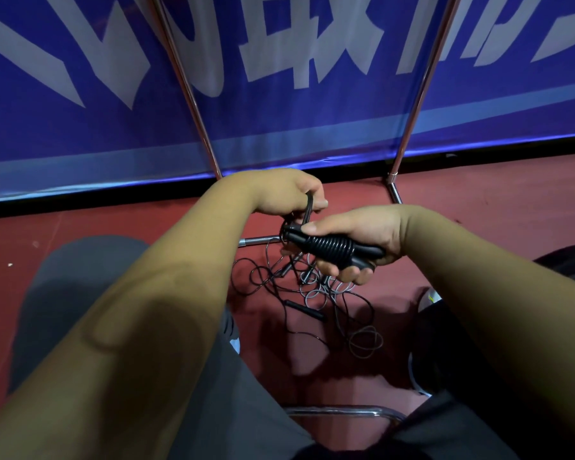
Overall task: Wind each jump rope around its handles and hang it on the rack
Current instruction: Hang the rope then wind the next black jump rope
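– two slim black rod-shaped handles lie side by side in the right hand, with thin black cord coiled tight round them. why hold it like that?
– the fingers curl under the bundle and the thumb presses on top, so the coils cannot slip, i judge. the bundle sits near the picture's centre, a little toward three o'clock.
– and the left hand?
– at eleven o'clock of the bundle. it pinches the last loop of cord between thumb and curled fingers and holds it taut. my guess is the loop is for tucking in or for hanging.
– hanging where?
– on the chrome tube rack, whose legs rise at twelve o'clock in front of the blue banner with white characters. its top is out of view.
– how much remains?
– several ropes, a tangled heap of black and pale cords, lie on the red floor at six o'clock of the hands, between knees in dark grey trousers. none of those looks wound.
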A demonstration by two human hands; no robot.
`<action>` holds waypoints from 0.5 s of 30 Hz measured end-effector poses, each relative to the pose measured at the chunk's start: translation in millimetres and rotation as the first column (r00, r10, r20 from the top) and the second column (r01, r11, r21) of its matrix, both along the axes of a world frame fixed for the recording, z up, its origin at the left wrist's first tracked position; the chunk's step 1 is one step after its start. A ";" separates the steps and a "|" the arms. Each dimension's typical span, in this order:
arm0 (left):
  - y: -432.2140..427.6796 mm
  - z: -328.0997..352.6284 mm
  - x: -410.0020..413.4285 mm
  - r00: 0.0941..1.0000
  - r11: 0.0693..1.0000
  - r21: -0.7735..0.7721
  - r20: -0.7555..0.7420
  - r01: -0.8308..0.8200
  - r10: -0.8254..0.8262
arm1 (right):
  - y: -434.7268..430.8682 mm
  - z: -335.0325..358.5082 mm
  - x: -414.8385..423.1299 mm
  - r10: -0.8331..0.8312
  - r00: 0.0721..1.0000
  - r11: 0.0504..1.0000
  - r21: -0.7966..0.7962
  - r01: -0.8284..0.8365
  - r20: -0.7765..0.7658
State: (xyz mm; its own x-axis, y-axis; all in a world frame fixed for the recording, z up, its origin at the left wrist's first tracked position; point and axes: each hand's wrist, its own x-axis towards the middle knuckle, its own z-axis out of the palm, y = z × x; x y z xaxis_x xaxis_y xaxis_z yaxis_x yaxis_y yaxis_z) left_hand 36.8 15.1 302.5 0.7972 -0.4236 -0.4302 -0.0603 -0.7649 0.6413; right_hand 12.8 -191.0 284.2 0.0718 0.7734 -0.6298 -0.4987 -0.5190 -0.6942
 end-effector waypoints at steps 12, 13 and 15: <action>-15.5 22.1 2.6 0.932 0.992 0.025 0.348 -0.121 0.105 | 7.0 -15.2 9.0 -0.241 0.928 0.955 -0.099 0.279 0.284; -15.6 22.7 2.9 0.920 0.990 0.026 0.372 -0.140 0.121 | 6.0 -15.1 11.7 -0.268 0.913 0.945 -0.099 0.311 0.307; -14.1 24.7 3.1 0.899 0.982 0.070 0.416 -0.178 0.133 | 4.8 -14.9 16.6 -0.332 0.868 0.915 -0.099 0.392 0.368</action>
